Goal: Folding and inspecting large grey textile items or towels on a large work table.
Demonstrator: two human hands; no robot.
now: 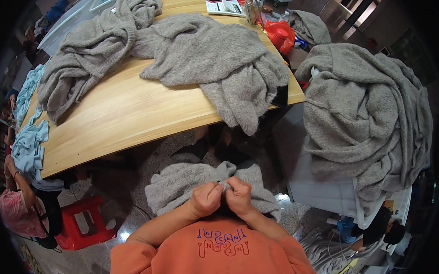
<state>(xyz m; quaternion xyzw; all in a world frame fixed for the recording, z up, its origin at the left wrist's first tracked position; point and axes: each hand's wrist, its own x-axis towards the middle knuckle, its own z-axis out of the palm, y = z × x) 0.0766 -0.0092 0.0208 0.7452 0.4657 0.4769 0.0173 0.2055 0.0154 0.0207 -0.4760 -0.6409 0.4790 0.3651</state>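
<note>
Head view, left hand and right hand fingers pinching grey knit, white bin heaped with grey knitwear

A knit garment lies bunched in the person's lap, below the near edge of the surface. On the surface lie two more knit heaps, one at the left, one in the middle hanging over the edge. Right of the surface, a bin carries a big pile. A stool stands on the floor at lower left
</note>
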